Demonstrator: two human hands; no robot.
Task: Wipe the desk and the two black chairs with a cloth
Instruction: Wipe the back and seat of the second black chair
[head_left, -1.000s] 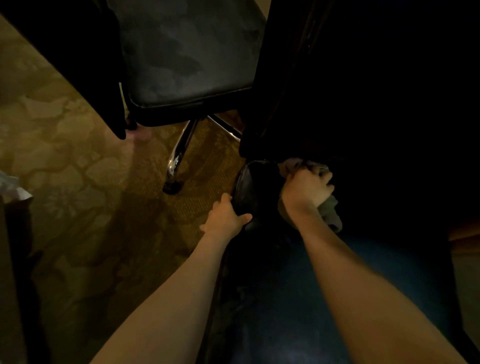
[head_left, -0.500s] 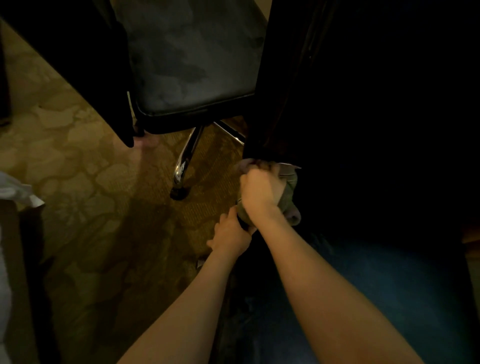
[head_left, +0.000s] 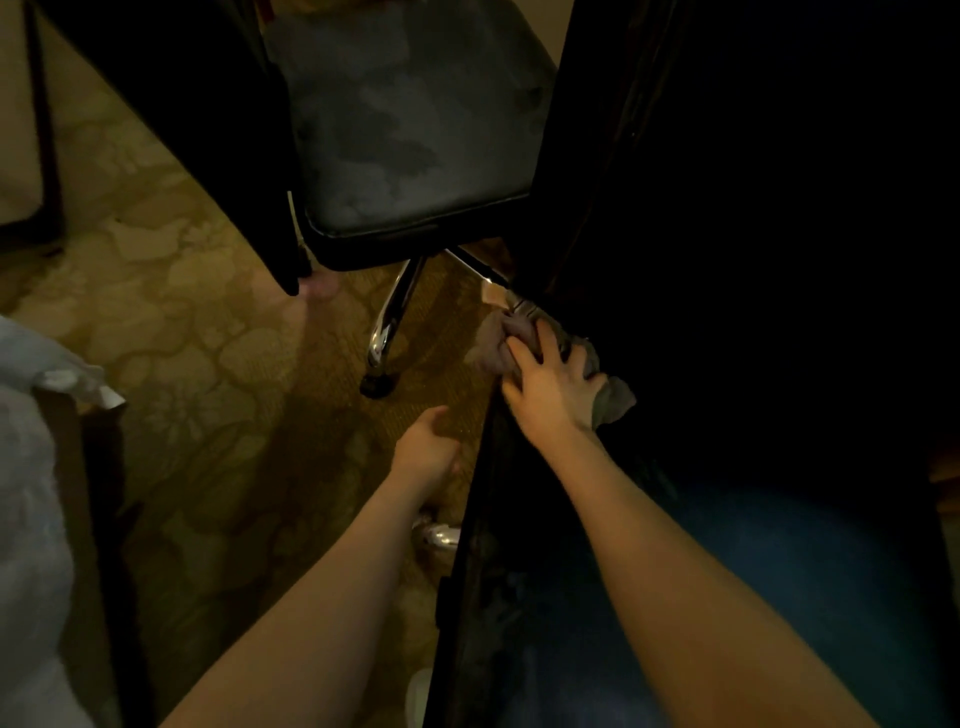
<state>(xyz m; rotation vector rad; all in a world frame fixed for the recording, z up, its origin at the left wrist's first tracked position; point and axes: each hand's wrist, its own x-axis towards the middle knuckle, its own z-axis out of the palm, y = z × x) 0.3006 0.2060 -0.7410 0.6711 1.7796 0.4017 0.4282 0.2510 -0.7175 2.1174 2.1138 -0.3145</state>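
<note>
The scene is dim. My right hand (head_left: 550, 389) grips a bunched grey cloth (head_left: 498, 338) and presses it onto the far left corner of the near black chair (head_left: 478, 571), which fills the lower right. My left hand (head_left: 426, 452) hangs just left of that chair's edge with loosely curled fingers and holds nothing. The second black chair (head_left: 415, 130) stands beyond, its seat mottled with lighter patches. One of its chrome legs (head_left: 389, 322) reaches down to the carpet.
A tall dark panel (head_left: 727, 208) rises at the right, behind the cloth. Another dark slab (head_left: 182, 104) slants down at the upper left. Something white and crumpled (head_left: 31, 467) lies at the left edge. Patterned carpet (head_left: 208, 364) covers the floor between them.
My right hand slid the cloth left along the chair's edge, then further out to its far corner. My left hand let go of the chair's edge and now hangs beside it.
</note>
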